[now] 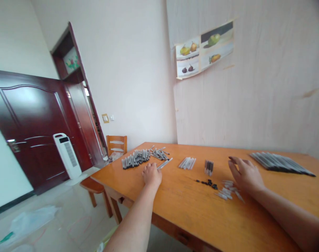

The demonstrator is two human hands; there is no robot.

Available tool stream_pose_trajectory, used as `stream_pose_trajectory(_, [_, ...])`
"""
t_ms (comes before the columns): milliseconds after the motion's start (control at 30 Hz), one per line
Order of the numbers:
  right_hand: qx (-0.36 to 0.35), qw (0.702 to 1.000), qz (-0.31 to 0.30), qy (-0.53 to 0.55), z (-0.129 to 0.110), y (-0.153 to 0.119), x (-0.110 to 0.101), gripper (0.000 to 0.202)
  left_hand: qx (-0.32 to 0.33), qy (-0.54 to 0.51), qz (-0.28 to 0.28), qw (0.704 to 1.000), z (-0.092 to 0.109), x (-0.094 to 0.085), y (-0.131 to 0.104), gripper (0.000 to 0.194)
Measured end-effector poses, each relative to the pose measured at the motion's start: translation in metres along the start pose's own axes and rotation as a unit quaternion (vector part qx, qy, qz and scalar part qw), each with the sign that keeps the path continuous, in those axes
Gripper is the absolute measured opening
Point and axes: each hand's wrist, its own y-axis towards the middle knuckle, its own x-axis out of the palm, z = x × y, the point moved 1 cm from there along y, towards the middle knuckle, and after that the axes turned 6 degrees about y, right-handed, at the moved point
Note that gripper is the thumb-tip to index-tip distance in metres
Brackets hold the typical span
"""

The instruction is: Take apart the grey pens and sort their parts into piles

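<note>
My left hand (152, 174) rests low over the table's left half, fingers closed around the near end of a grey-white pen barrel (165, 163). Just beyond it lie a dense row of pens with dark ends (135, 158) and a looser pile of pens (160, 154). My right hand (247, 175) hovers at the right, fingers bent toward the thumb; a small dark bit shows at the fingertips, too blurred to name. Below it are clear plastic caps (225, 192) and small black plugs (210, 182). To its right, finished-looking pens (282, 162) lie side by side.
White tubes (187, 163) and a bundle of dark-filled thin pieces (209, 167) lie mid-table on the wooden table (185, 206). A wooden chair (116, 142) and stool (92, 185) stand left. A white heater (67, 155) is by the door. Plastic bags (30, 224) lie on the floor.
</note>
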Motion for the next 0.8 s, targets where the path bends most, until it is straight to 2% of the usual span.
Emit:
stream_pose_trajectory(100, [-0.029, 0.999, -0.012, -0.030, 0.000, 0.001, 0.001, 0.043, -0.008, 0.005, 0.000, 1.000, -0.017, 0.001, 0.000, 0.030])
stream_pose_trajectory(200, [-0.035, 0.996, -0.058, -0.054, 0.001, 0.002, 0.002, 0.045, -0.012, 0.000, -0.003, 1.000, -0.029, 0.003, 0.002, 0.030])
stream_pose_trajectory(267, [-0.015, 0.993, -0.097, -0.063, 0.003, 0.001, 0.003, 0.048, -0.012, -0.005, -0.003, 1.000, -0.034, 0.003, 0.005, 0.031])
stream_pose_trajectory(400, [0.072, 0.984, -0.138, -0.082, 0.013, -0.004, 0.006, 0.056, -0.020, -0.007, -0.008, 1.000, -0.044, 0.001, 0.013, 0.033])
stream_pose_trajectory(633, [0.133, 0.981, -0.109, -0.090, 0.041, -0.016, 0.023, 0.060, -0.069, 0.020, 0.008, 0.997, -0.072, -0.005, 0.032, 0.035])
stream_pose_trajectory(800, [0.120, 0.986, -0.081, -0.087, 0.068, -0.018, 0.044, 0.060, -0.104, 0.031, 0.004, 0.994, -0.098, -0.001, 0.053, 0.043])
